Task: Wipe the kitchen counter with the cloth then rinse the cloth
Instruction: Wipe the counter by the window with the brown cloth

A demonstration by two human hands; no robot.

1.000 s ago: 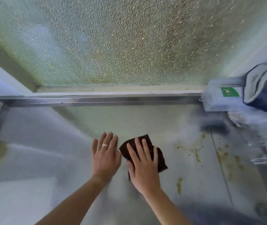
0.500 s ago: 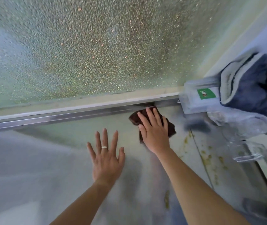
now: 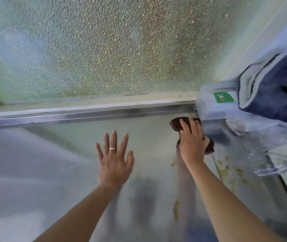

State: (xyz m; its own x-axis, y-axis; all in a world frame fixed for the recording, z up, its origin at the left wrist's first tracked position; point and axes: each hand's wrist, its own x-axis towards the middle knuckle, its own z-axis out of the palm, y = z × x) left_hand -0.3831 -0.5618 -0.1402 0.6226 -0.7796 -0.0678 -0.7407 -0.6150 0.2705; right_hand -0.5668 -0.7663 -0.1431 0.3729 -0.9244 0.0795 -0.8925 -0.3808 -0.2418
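Observation:
A dark brown cloth [image 3: 175, 124] lies on the shiny steel counter [image 3: 55, 163], close to the counter's back rail and beside a clear plastic box. My right hand [image 3: 192, 143] presses flat on the cloth and covers most of it. My left hand [image 3: 113, 159], with a ring on one finger, rests flat on the counter with fingers spread, holding nothing, a hand's width left of the cloth. Yellowish stains [image 3: 226, 168] dot the counter just right of my right wrist, and a smaller stain [image 3: 175, 209] lies nearer to me.
A clear plastic box with a green label [image 3: 214, 105] stands at the back right, with a blue-grey towel [image 3: 270, 91] beside it. Crumpled clear plastic [image 3: 265, 142] lies on the right. A frosted glass window [image 3: 104, 49] rises behind the steel rail [image 3: 86, 116].
My right hand has slid the cloth away from me and to the right, from the counter's middle to the back rail beside the plastic box. My left hand stayed flat on the counter.

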